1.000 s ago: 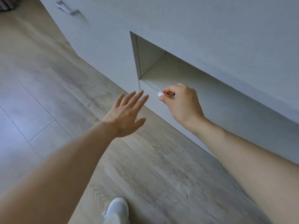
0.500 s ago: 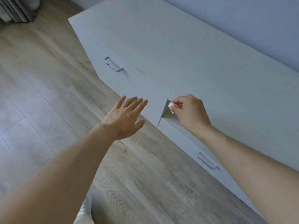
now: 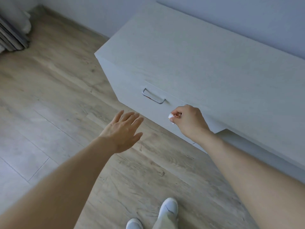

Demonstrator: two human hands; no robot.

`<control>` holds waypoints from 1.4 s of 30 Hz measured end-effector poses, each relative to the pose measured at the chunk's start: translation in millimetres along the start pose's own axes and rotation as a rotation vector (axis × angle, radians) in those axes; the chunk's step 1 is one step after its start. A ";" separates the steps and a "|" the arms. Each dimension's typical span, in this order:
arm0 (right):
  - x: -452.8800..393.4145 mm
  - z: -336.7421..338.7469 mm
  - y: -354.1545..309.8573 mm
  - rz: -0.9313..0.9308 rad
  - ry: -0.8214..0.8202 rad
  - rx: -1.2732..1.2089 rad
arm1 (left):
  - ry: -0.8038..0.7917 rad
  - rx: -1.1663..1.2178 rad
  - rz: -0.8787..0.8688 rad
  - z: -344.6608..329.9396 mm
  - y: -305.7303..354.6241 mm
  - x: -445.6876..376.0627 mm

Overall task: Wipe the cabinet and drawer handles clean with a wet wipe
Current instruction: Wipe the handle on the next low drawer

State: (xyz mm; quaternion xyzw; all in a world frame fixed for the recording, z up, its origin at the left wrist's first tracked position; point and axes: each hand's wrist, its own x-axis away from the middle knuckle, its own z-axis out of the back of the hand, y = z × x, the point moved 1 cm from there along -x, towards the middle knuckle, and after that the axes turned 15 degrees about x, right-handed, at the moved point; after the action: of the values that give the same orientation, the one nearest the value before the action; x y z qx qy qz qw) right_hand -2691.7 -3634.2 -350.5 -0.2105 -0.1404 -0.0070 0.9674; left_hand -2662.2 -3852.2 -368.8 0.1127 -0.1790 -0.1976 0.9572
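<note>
Against the front face of the low white cabinet (image 3: 206,66), the right hand (image 3: 189,122) is curled into a loose fist, thumb and fingers pinching a small crumpled wet wipe (image 3: 171,116); only a white scrap of it peeks out on the thumb side. That hand sits just to the right of and below the metal drawer handle (image 3: 153,96), near it but not on it. The left hand (image 3: 123,131) hangs over the wooden floor (image 3: 57,100) in front of the cabinet, fingers straight and spread a little, holding nothing and touching nothing.

The wipe looks soft, limp and very light, balled up so small that it could slip out of a weak pinch or tear if dragged hard over an edge; I would guess it works best wrapped round a fingertip or folded over the bar. The handle is a thin, stiff metal loop, fixed at both ends near the top edge of the drawer front, with a gap behind it. Small reddish marks show at its left end, though what they are I cannot tell. Pinching the bar through the wipe and sliding along it seems the sensible hold.

Two feet in white socks (image 3: 167,210) stand on the floor at the bottom of the view, and a curtain (image 3: 11,37) hangs in the far left corner.
</note>
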 end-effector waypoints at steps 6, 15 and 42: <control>-53.4 -9.5 -3.1 -0.097 0.132 -0.041 | -0.087 -0.115 -0.043 4.3 -33.5 -51.3; -75.8 -54.1 -20.3 -0.166 0.239 -0.099 | -0.096 -0.139 -0.089 -11.8 -75.8 -114.5; -125.2 -207.5 7.7 -0.178 1.557 -0.364 | 1.085 0.345 -0.923 -138.9 -143.3 -265.8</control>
State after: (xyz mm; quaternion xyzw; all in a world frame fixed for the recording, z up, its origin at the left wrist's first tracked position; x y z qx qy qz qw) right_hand -2755.7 -3717.8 -568.9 -0.2874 0.5616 -0.2517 0.7339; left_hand -2884.8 -3849.2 -615.6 0.4077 0.3572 -0.4662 0.6992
